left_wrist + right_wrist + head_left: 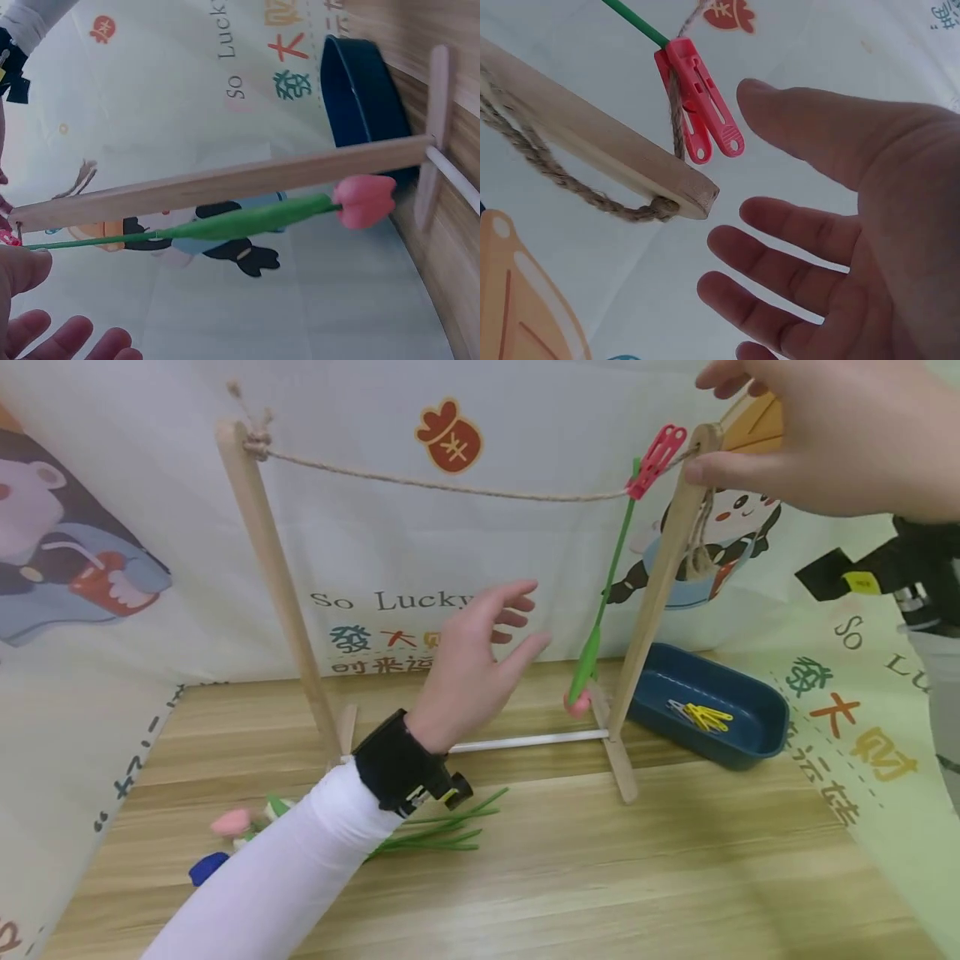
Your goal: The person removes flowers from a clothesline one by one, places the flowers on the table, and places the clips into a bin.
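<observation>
A pink artificial tulip hangs head down from a twine line, its green stem clipped by a red clothespin near the right post. My right hand is beside the top of that wooden post, fingers spread and nothing held. In the right wrist view its thumb is near the clothespin, apart from it. My left hand hovers in front of the frame, left of the tulip, with loose fingers and nothing held. The left wrist view shows the tulip beyond that hand.
At the right rear stands a dark blue basin holding several yellow clothespins. More artificial flowers lie at left, partly hidden by my left arm, including a pink one and a blue one. A white bar joins the posts low down.
</observation>
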### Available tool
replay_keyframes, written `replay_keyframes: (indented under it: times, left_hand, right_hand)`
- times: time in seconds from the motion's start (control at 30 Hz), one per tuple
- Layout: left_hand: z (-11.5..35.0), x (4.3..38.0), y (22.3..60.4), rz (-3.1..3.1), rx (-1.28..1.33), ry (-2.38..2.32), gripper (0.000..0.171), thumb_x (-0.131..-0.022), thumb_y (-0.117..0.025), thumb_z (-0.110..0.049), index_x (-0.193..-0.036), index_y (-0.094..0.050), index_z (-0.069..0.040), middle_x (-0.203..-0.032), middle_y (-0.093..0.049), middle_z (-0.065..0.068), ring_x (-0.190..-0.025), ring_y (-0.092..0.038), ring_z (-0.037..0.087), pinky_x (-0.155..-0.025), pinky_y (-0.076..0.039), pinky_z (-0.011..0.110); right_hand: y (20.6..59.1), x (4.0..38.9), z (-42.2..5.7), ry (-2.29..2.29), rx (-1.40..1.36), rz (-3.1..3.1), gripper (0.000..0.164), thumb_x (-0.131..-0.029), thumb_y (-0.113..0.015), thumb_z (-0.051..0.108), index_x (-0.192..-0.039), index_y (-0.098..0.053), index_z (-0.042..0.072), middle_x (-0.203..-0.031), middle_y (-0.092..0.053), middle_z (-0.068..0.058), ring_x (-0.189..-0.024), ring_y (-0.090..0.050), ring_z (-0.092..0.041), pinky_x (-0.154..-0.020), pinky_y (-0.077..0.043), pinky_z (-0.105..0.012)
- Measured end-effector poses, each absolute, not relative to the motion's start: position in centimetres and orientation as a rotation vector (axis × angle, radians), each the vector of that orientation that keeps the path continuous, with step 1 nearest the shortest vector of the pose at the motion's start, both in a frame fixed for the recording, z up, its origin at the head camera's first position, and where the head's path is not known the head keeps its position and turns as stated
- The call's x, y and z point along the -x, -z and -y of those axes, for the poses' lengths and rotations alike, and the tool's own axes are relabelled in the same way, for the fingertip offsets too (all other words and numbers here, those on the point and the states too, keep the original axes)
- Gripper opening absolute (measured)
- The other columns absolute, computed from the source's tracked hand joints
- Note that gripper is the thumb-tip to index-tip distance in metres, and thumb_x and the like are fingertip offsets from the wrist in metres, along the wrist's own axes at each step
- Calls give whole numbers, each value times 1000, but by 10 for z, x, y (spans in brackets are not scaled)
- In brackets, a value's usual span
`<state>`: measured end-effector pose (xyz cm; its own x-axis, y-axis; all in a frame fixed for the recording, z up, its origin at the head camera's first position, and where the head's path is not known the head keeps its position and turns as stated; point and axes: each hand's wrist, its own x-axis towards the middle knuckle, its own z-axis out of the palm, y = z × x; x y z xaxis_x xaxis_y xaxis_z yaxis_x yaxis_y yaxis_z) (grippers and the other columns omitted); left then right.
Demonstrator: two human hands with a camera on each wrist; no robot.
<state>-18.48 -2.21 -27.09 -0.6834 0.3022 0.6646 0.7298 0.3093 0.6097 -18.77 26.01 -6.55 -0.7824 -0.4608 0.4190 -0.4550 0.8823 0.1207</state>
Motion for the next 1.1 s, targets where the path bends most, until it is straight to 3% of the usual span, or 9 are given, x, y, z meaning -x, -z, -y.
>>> replay_keyframes:
  times: [0.27, 0.37, 0.5, 0.6, 0.87, 1.1]
  left_hand:
    - [-11, 204, 262, 2083, 939, 1539, 54, -104, -70, -14, -153, -52, -3, -132, -66, 11, -114, -66, 19, -96, -56, 35]
    - [-21, 210, 257, 2059, 938, 1613, 55, -104, -69, -12, -155, -50, -2, -134, -66, 12, -116, -66, 20, -98, -56, 34]
    - [-30, 215, 251, 2014, 935, 1683, 54, -105, -68, -9, -155, -49, -1, -136, -67, 14, -117, -68, 21, -98, -56, 30]
    - [-37, 218, 248, 2001, 936, 1703, 51, -105, -66, -7, -154, -51, 1, -133, -69, 16, -113, -70, 20, -95, -57, 28]
    - [-47, 221, 246, 2007, 923, 1712, 41, -105, -65, 0, -145, -60, 1, -110, -71, 13, -92, -72, 16, -83, -59, 24]
    - [-44, 222, 245, 2036, 890, 1732, 39, -105, -61, 4, -144, -62, -1, -106, -69, 12, -86, -70, 17, -80, -59, 26]
  right_hand:
    - [54, 212, -249, 84, -841, 2630, 52, -103, -71, 16, -143, -53, -12, -138, -54, -34, -123, -45, -51, -93, -46, -53]
    - [51, 218, -246, 129, -889, 2642, 49, -102, -72, 16, -139, -57, -13, -131, -58, -34, -116, -50, -51, -83, -50, -37]
    - [47, 225, -241, 175, -944, 2649, 41, -101, -74, 14, -131, -64, -12, -123, -63, -34, -104, -53, -48, -65, -37, -13]
    - [44, 227, -240, 191, -971, 2653, 33, -102, -72, 11, -126, -67, -11, -119, -64, -33, -98, -54, -46, -63, -34, -7]
    - [43, 225, -237, 217, -959, 2662, 27, -104, -67, 7, -125, -69, -10, -115, -65, -33, -89, -54, -41, -58, -38, -9]
    - [43, 219, -233, 269, -927, 2650, 23, -104, -69, 9, -121, -70, -6, -111, -59, -28, -95, -46, -42, -56, -45, -28]
